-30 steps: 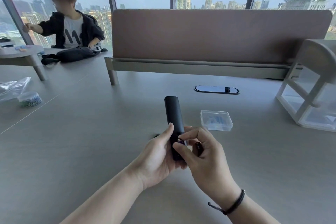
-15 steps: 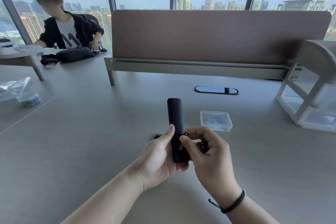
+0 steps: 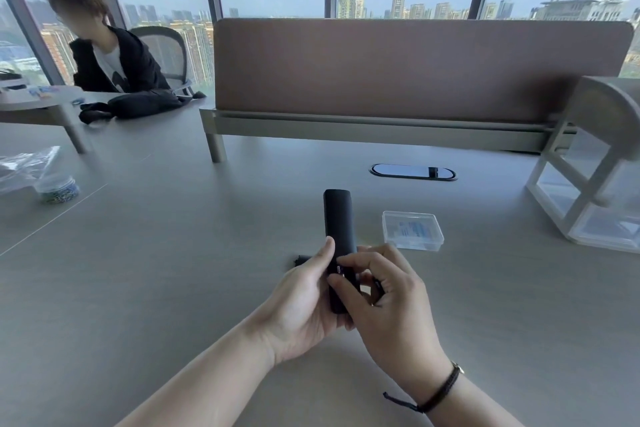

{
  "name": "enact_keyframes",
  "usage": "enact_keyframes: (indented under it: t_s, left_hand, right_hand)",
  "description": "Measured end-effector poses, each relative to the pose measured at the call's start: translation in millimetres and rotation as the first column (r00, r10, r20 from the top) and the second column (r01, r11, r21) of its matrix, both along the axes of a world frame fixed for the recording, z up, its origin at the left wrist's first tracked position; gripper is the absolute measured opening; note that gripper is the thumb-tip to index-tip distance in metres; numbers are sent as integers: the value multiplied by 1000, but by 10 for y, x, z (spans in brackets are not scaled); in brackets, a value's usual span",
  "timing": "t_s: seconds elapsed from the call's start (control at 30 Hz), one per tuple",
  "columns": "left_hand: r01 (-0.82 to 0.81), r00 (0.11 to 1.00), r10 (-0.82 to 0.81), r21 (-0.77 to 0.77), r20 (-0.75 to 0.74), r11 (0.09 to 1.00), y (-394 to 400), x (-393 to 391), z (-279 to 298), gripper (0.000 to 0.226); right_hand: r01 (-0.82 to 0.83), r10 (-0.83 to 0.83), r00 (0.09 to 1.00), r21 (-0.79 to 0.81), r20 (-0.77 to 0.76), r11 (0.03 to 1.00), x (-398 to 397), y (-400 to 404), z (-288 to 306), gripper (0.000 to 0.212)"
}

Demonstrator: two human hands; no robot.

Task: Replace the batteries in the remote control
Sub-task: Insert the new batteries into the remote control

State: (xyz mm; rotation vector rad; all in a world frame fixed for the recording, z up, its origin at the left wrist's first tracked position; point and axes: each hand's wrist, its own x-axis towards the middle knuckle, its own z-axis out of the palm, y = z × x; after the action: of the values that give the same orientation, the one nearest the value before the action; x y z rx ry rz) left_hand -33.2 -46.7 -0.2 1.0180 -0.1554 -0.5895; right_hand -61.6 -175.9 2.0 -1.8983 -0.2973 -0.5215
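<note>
My left hand [image 3: 304,302] holds a slim black remote control [image 3: 339,222] upright above the grey table, thumb along its left side. My right hand [image 3: 388,305] pinches at the remote's lower part with thumb and forefinger, where a small battery end [image 3: 337,269] shows. Another dark object, hard to identify, sits in my right hand's curled fingers. A small black piece [image 3: 301,259] lies on the table just behind my left hand, mostly hidden. A clear plastic box [image 3: 412,230] with blue-printed contents rests to the right of the remote.
A brown divider panel [image 3: 415,69] crosses the table behind an oval cable port [image 3: 412,172]. A white frame stand [image 3: 588,177] is at the right. At far left lie a plastic bag and a jar [image 3: 59,189]. A person [image 3: 107,59] sits at the back left.
My right fingers shifted slightly on the remote's lower part, and the remote moved a little right. The person at the back left turned and leaned away.
</note>
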Motion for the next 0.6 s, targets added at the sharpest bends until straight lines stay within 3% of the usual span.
enact_keyframes:
  t_s: [0.2,0.37,0.47,0.6]
  left_hand:
    - [-35,998,36,6,-46,999,3,-9,49,63]
    - [-60,997,60,2,-45,998,37,24,48,58]
    - [-66,997,66,-6,-44,998,50,28,50,55]
    - [-35,999,35,-26,-33,999,42,17,49,49]
  right_hand:
    - [61,-60,998,-99,15,993,30,-34,10,22]
    - [-93,87,995,-127,-53,988,34,-105,74,36]
    - [-188,180,977,-62,-115,980,52,-151,103,39]
    - [-168,159,979,-63,-129,984,69,-155,117,34]
